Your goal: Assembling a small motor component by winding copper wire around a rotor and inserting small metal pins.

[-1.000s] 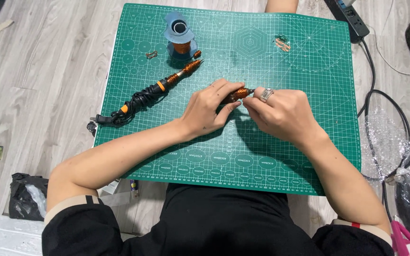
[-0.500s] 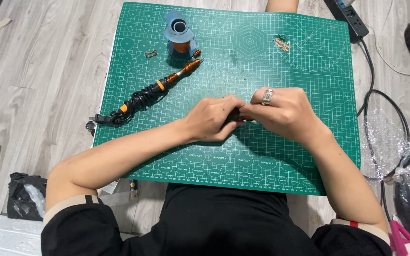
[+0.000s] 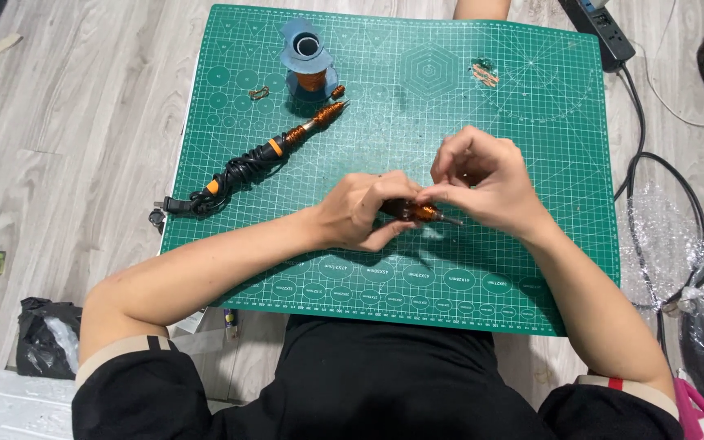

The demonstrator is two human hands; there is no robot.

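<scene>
Two hands meet over the green cutting mat (image 3: pixel 531 269): left hand (image 3: pixel 364 213) grips a copper-wound tool (image 3: pixel 417 213), right hand (image 3: pixel 482 183) pinches its tip; winding looks unfinished.

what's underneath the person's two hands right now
The green cutting mat lies beneath both. The left hand grips a small orange tool; its handle end is hidden inside the fist.

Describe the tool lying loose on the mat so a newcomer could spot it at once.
Start at the green cutting mat on the wooden floor. In its upper left part, just below the blue spool, lies a soldering iron, set diagonally with nobody touching it. Unlike the short tool in the hands, it is long, orange and black, with its black cord bundled at its lower end.
</scene>
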